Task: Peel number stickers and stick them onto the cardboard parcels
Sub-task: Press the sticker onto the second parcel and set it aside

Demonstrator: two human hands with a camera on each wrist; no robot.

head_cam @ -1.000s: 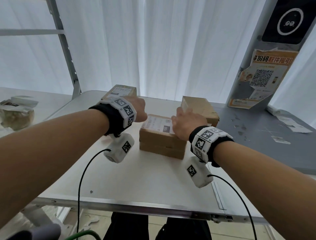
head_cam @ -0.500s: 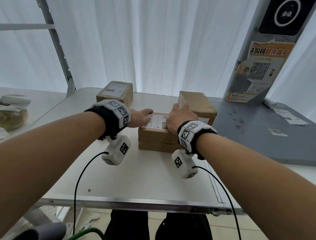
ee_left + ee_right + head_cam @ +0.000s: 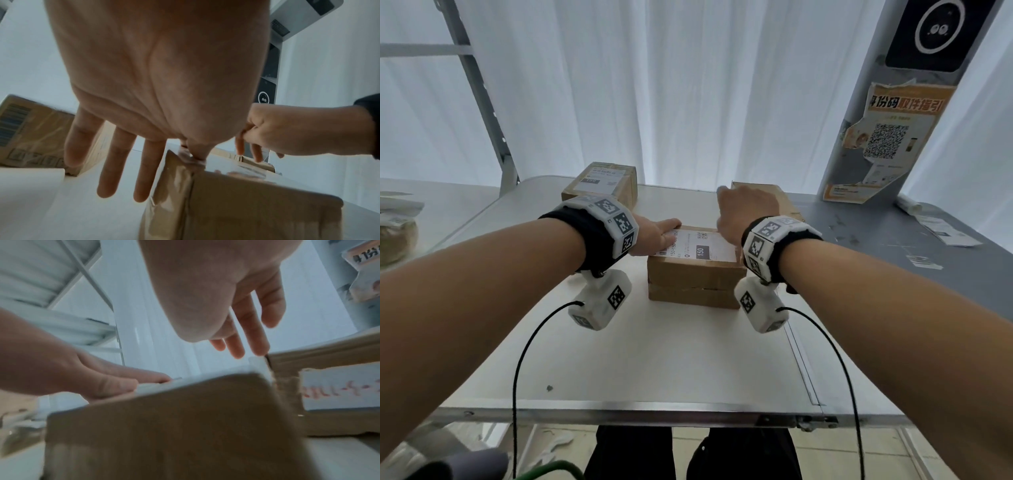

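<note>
Both hands have closed in on the near parcel [image 3: 697, 270]. Left hand [image 3: 654, 234] presses flat, fingers straight, on its label [image 3: 700, 245]; right hand [image 3: 287, 131], fingers curled, pinches the label's far right edge. Step: smoothing it down. Next: release, take another sticker.

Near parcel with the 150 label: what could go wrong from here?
1. Only the left hand steadies the near parcel, at its left top edge; a pull by the right hand might slide it.
2. Right fingers work at the label's far corner; the label could tear or crease.
</note>
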